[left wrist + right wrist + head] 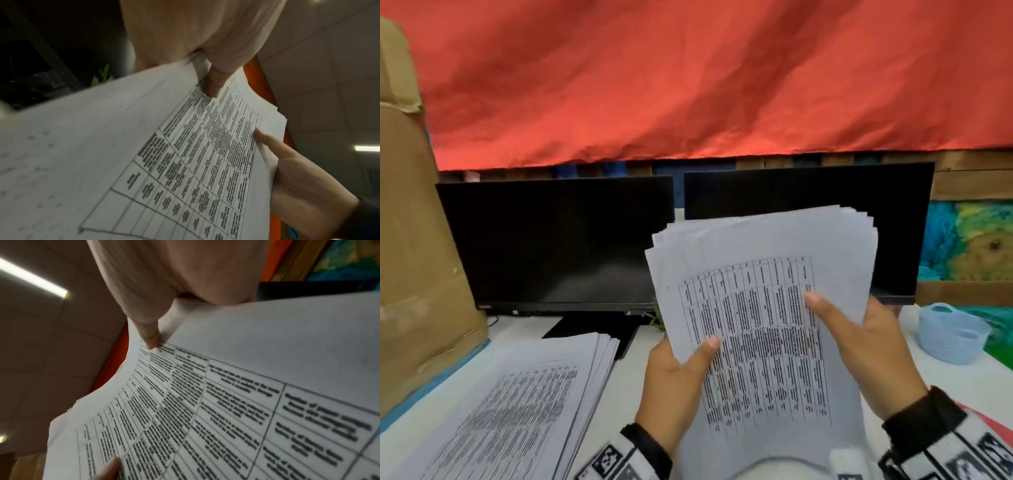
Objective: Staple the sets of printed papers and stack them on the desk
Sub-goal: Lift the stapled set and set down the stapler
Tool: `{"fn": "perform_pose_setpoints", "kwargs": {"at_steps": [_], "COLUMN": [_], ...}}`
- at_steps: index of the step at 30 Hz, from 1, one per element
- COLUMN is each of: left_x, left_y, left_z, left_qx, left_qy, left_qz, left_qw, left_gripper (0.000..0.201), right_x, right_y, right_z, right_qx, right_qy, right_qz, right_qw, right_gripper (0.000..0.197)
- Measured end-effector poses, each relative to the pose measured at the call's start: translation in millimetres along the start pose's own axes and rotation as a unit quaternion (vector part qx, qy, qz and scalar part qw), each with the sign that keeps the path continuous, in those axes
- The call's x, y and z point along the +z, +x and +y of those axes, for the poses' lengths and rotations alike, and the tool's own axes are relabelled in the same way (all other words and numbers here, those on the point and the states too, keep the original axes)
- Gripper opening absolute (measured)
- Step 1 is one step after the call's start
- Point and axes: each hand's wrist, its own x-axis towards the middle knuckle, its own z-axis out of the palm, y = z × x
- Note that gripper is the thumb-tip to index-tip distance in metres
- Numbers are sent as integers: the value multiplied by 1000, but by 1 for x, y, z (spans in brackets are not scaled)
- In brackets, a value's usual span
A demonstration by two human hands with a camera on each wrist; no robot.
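Note:
I hold a set of printed papers (pixel 760 308) upright in front of me, several sheets fanned at the top, a printed table on the front page. My left hand (pixel 678 373) grips the set's lower left edge, thumb on the front. My right hand (pixel 859 339) grips the right edge, thumb pressed on the print. The left wrist view shows the set of papers (pixel 185 154) with my left thumb (pixel 213 84) on it and the right hand (pixel 298 178) at its far edge. The right wrist view shows the printed page (pixel 226 410) under my right thumb (pixel 149 334). No stapler is in view.
A stack of printed papers (pixel 517 404) lies on the white desk (pixel 626 387) at the left. Two dark monitors (pixel 558 243) stand behind. A cardboard box (pixel 417 257) is at the far left, a light blue basket (pixel 952 332) at the right.

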Motion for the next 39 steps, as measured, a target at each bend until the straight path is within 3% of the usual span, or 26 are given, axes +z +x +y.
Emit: {"fn": "perform_pose_setpoints", "kwargs": {"at_steps": [4, 10, 13, 16, 18, 20, 21, 24, 26, 27, 29, 31, 32, 34, 35, 37, 39], "left_x": [-3, -2, -1, -5, -10, -13, -13, -9, -13, -21, -44, -70, -81, -94, -97, -95, -85], "left_y": [10, 0, -3, 7, 15, 22, 24, 29, 33, 34, 35, 31, 26, 14, 7, -5, -11], "left_z": [19, -1, -11, -3, 7, 21, 29, 40, 38, 34, 24, 12, 5, -7, -12, -19, -17], "left_qx": [55, -18, -13, 18, 63, 117, 148, 202, 149, 106, 27, -23, -36, -57, -66, -75, -58], "left_qy": [2, 22, 45, 62, 103, 184, 240, 365, 378, 389, 423, 392, 339, 170, 79, -40, -54], "left_qz": [-29, -59, -57, -46, -68, -118, -147, -199, -202, -206, -216, -197, -161, -60, -26, -26, -41], "left_qw": [998, 998, 997, 997, 990, 969, 948, 887, 891, 892, 880, 898, 926, 982, 994, 996, 996], "left_gripper": [32, 28, 17, 13, 23, 42, 44, 38, 30, 30, 31, 25, 19, 17, 27, 59, 63], "right_x": [-6, -7, -8, -17, -27, -34, -35, -32, -32, -35, -46, -62, -69, -75, -75, -71, -66], "right_y": [6, -7, -7, 3, 12, 16, 18, 29, 33, 32, 25, 17, 13, 2, -3, -12, -21], "right_z": [-7, 13, 18, 6, -17, -46, -58, -61, -41, -29, -9, 10, 17, 26, 30, 31, 29], "right_qx": [-16, 27, 37, -28, -141, -252, -267, -154, -88, -80, -84, -55, -31, 6, 18, 39, 45], "right_qy": [28, 0, -4, -55, -151, -247, -280, -277, -226, -205, -167, -136, -119, -80, -57, -6, 37], "right_qz": [13, -9, -17, 38, 67, 37, -5, -170, -168, -140, -75, -23, -3, 13, 19, 19, -4], "right_qw": [999, 1000, 999, 997, 976, 935, 922, 933, 955, 965, 979, 989, 992, 997, 998, 999, 998], "right_gripper": [34, 34, 47, 82, 96, 89, 79, 33, 25, 25, 7, 15, 16, 17, 24, 28, 34]}}
